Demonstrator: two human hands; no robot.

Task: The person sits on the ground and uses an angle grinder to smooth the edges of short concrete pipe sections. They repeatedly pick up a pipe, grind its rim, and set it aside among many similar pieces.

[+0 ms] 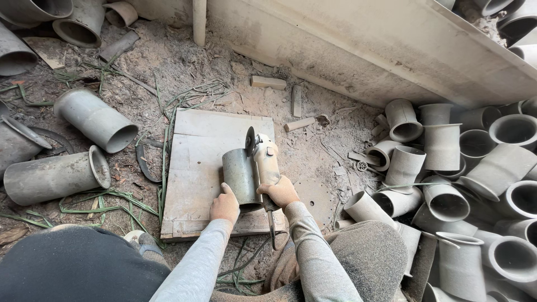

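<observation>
We steady a gray pipe (pixel 239 176) with our left hand (pixel 225 206); our right hand (pixel 281 193) grips a grinder (pixel 264 159) at its three o'clock.

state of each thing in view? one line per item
left hand: gripping the near end of the pipe
pipe: lying on its side on the board
right hand: closed round the grinder body
grinder: held beside the pipe, disc at its far end; spinning or not, cannot tell
board: flat on the ground, dusty
pipe pile: heaped at right, tumbled at all angles
loose pipes: on their sides at left
</observation>
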